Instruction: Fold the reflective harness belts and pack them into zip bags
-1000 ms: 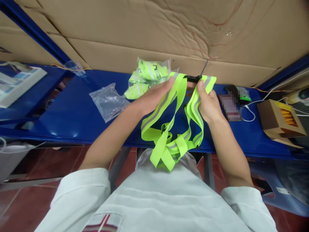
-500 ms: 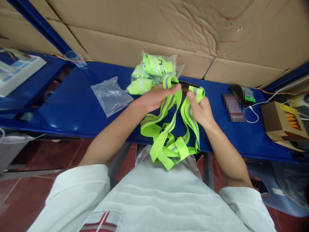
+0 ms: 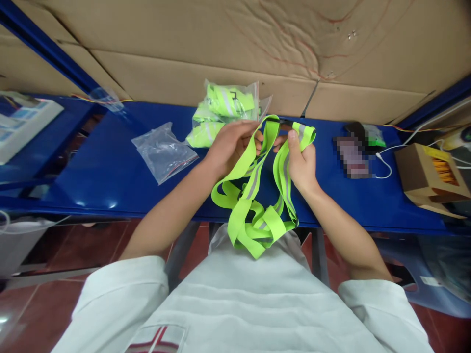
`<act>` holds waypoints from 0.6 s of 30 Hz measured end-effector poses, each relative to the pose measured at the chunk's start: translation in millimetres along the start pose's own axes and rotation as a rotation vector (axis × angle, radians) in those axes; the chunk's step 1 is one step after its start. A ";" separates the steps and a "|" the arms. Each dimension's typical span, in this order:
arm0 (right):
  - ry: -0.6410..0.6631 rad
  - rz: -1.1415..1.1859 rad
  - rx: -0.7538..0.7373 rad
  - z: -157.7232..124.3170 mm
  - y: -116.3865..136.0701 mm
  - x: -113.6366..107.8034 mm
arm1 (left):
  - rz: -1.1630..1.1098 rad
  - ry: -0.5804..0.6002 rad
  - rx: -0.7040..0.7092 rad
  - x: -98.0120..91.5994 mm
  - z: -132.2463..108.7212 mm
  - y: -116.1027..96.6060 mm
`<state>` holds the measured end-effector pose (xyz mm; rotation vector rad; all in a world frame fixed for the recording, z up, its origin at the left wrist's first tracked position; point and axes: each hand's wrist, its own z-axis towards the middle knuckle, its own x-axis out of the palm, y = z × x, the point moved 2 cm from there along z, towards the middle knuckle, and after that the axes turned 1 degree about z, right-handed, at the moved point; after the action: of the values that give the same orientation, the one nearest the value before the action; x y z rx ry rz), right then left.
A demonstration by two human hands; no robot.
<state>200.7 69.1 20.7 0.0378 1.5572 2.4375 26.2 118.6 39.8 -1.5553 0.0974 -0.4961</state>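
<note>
A loose neon-yellow reflective strap vest point(image 3: 253, 184) with grey stripes hangs in loops between my hands and drapes down against my lap. My right hand point(image 3: 303, 164) is closed on its folded upper bands, thumb pressed on the front. A black strip joins the tops of the two sides. My left hand point(image 3: 235, 144) is curled around the left bands; one strap crosses in front of its fingers and hides part of them. Just behind the left hand lie clear bags of packed reflective vests point(image 3: 224, 105), stacked against the cardboard.
An empty clear plastic bag point(image 3: 164, 152) lies left on the blue table point(image 3: 103, 162). To the right are a blurred-out phone point(image 3: 353, 157), a white cable and an open cardboard box point(image 3: 429, 176). Cardboard panels point(image 3: 184, 63) stand behind; a white device point(image 3: 27, 125) sits far left.
My left hand's thumb has come off the top of the left strap and the hand has turned, fingers now behind the strap. The left loop stands wider. My right hand keeps its hold.
</note>
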 end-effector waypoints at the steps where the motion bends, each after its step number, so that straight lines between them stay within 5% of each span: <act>1: 0.008 0.005 -0.002 -1.0 0.0 0.8 | -0.006 0.056 -0.005 0.4 -1.5 -0.9; 4: 0.052 0.000 -0.027 -4.2 -0.2 3.2 | -0.003 0.155 -0.004 3.2 -4.6 2.4; 9: 0.062 -0.025 -0.064 -6.7 -5.2 4.8 | 0.016 0.069 0.043 6.0 -2.3 16.2; 13: 0.120 0.055 -0.078 -6.2 -12.0 6.3 | 0.016 0.113 0.031 6.7 -1.5 24.3; 18: 0.166 0.047 -0.074 -7.3 -14.0 10.4 | 0.133 -0.036 0.124 -3.2 -0.2 26.9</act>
<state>192.2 70.4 3.8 -0.1464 1.5470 2.5913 29.8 117.9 12.9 -1.4256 0.1392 -0.3626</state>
